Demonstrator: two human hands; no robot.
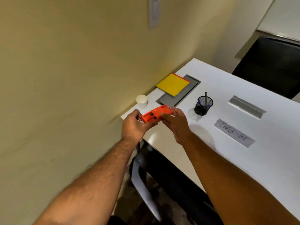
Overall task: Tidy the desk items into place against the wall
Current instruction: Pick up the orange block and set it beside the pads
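Hands (134, 125) hide orange block's (155, 114) ends (details blurred).

Black chair (269, 65) beyond the desk, wall switch plate (155, 12) above.
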